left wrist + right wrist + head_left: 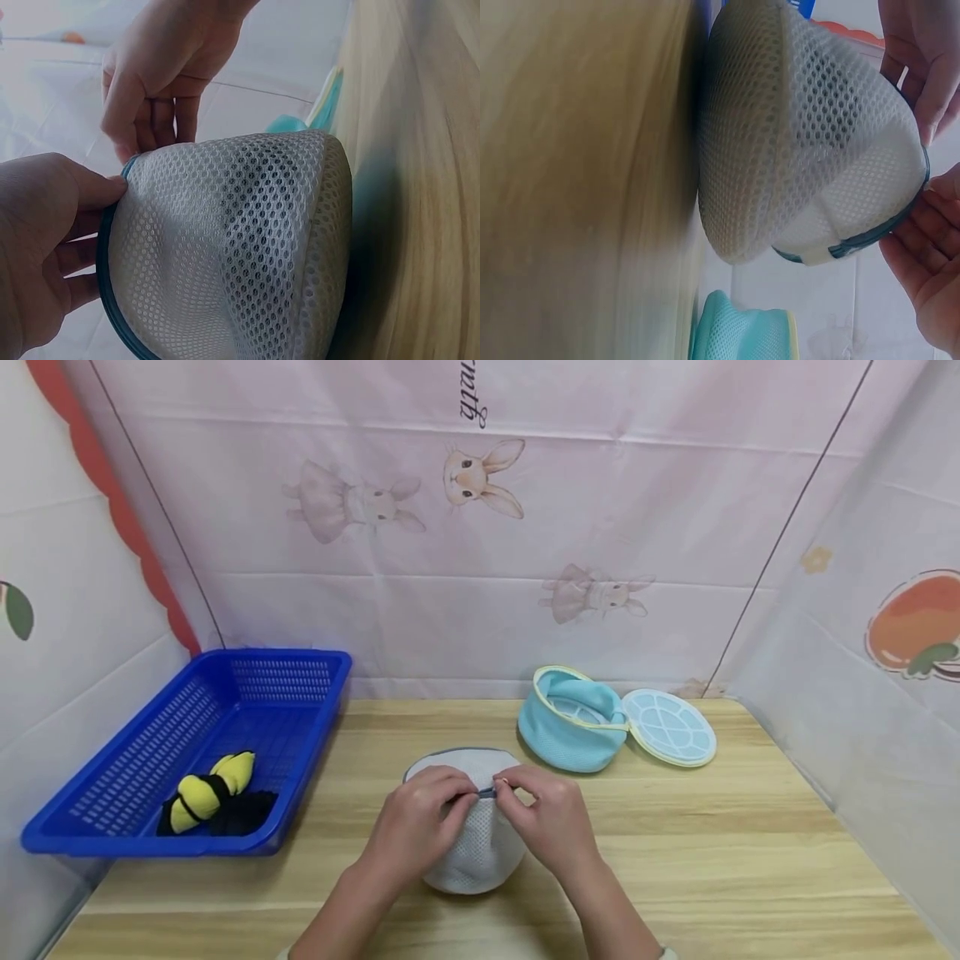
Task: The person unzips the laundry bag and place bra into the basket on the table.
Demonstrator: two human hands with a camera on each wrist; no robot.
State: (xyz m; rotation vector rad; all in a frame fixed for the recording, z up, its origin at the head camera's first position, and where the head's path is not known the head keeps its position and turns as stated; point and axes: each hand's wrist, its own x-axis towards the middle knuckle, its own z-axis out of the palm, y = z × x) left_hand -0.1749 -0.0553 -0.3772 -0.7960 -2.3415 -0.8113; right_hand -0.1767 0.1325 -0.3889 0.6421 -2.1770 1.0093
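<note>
A white mesh laundry bag (476, 853) stands on the table in front of me, its rounded body bulging. Dark blue-green zipper trim (105, 281) runs along its upper edge. My left hand (420, 817) pinches this edge between thumb and index finger, on the left side. Close beside it, my right hand (553, 817) pinches the same edge near the zipper; whether it has the zipper's pull is too small to tell. From the right wrist view, the bag (810, 142) has its lid partly apart from the body on one side. What is inside is hidden.
A blue plastic basket (318, 752) on the left holds a yellow-and-black striped cloth item (198, 797) and a black cloth item (251, 814). Behind the right hand sits a turquoise mesh bag (570, 739), its round lid (671, 727) folded out rightwards. Printed fabric walls enclose the wooden table (720, 860).
</note>
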